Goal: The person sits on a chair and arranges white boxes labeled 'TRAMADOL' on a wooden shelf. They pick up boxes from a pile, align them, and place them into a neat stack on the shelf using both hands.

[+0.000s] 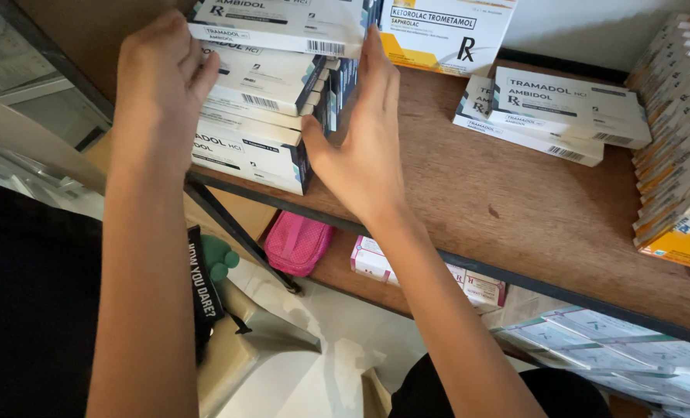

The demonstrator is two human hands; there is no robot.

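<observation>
A stack of flat white medicine boxes (pixel 261 85) with dark blue ends stands at the left end of a brown wooden shelf (pixel 515 209). My left hand (pixel 159 85) presses flat against the stack's left side. My right hand (pixel 364 147) presses against its right side, fingers pointing up along the box ends. The stack sits squeezed between both palms. The lowest box (pixel 248 155) overhangs the shelf's front edge a little.
Two more white boxes (pixel 554 116) lie stacked further right on the shelf. A white and yellow box (pixel 446 31) stands behind. A row of slim boxes (pixel 674 131) lines the right edge. Below are a pink pouch (pixel 298 241), more boxes (pixel 616 348) and a lower shelf.
</observation>
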